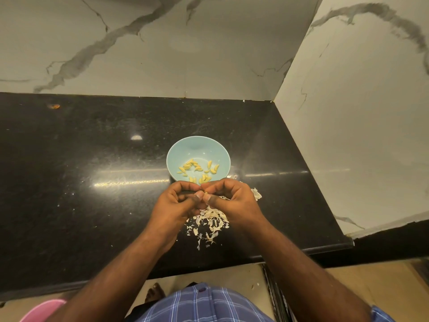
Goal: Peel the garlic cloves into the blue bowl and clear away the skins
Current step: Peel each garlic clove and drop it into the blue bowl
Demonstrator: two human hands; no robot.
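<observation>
A light blue bowl (185, 149) stands on the black counter and holds several peeled yellow garlic cloves (197, 168). Just in front of it, my left hand (176, 203) and my right hand (229, 198) meet fingertip to fingertip. Both pinch one small garlic clove (205, 194) between thumbs and forefingers; most of it is hidden. Under and in front of my hands lies a pile of pale garlic skins (209, 223), with a few more by my right hand (256, 194).
The black stone counter (92, 170) meets a marble back wall (162, 54) and a marble side wall (359, 112) on the right. Its front edge runs below my forearms. A pink object (41, 310) sits on the floor at lower left.
</observation>
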